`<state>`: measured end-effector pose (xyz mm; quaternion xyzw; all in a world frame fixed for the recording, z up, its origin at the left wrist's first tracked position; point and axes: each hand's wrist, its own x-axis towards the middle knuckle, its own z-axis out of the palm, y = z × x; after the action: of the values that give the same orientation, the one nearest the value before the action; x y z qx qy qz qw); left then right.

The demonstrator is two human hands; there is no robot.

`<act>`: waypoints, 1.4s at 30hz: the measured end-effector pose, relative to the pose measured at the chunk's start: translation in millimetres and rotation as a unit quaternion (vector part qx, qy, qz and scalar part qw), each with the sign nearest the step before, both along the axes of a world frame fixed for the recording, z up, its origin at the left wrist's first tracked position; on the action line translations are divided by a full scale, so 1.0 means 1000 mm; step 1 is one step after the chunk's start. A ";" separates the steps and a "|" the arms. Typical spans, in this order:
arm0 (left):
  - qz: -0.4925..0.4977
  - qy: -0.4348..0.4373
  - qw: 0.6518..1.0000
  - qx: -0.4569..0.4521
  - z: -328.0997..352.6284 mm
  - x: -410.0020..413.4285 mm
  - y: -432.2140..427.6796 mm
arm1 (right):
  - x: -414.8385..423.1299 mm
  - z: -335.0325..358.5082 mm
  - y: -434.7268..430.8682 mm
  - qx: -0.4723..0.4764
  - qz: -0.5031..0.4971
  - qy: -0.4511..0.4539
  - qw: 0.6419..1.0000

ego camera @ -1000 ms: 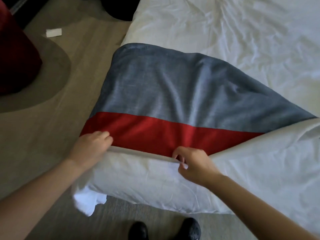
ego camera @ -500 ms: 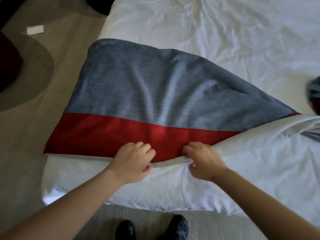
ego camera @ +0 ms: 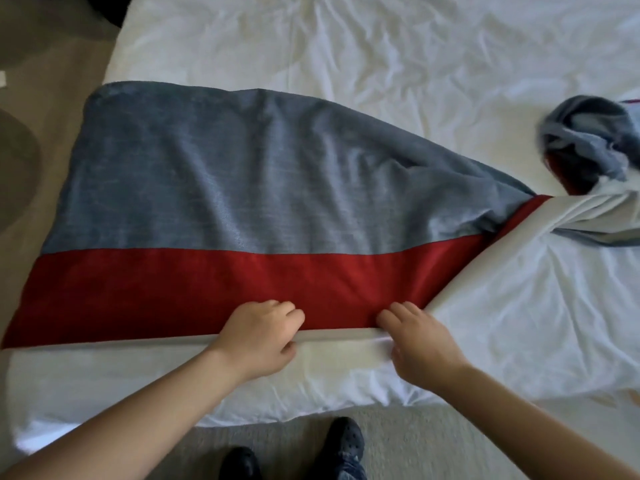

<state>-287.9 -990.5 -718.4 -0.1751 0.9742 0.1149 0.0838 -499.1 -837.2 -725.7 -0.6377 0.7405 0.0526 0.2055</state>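
Observation:
A grey blanket (ego camera: 242, 174) with a wide red band (ego camera: 194, 289) and a white underside lies across the near corner of a bed with a white sheet (ego camera: 381, 46). Its near hem runs left to right just above the bed's edge. My left hand (ego camera: 259, 336) grips this hem, fingers curled over the red band and thumb below it. A short way to the right, my right hand (ego camera: 417, 341) pinches the same hem where the white underside (ego camera: 519, 323) folds over. The blanket's far right end sits bunched (ego camera: 588, 143).
Tan floor (ego camera: 52, 64) and a darker round rug (ego camera: 14, 168) lie left of the bed. My black shoes (ego camera: 343, 445) stand on grey carpet at the bed's near edge. The wrinkled sheet stretches away behind the blanket.
My left hand slid right along the hem, close to my right hand. The blanket now lies flatter and wider, its hem straight. The view shifted, bringing the bunched end into sight.

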 end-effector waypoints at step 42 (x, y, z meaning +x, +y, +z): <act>0.037 0.013 0.999 -0.020 -0.009 -0.200 0.139 | -0.159 0.007 0.110 -0.002 0.081 0.150 0.985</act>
<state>-488.4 -851.3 -727.2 -0.2113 0.9701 0.1007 0.0634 -658.3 -727.6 -718.8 -0.6808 0.7092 0.1625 0.0851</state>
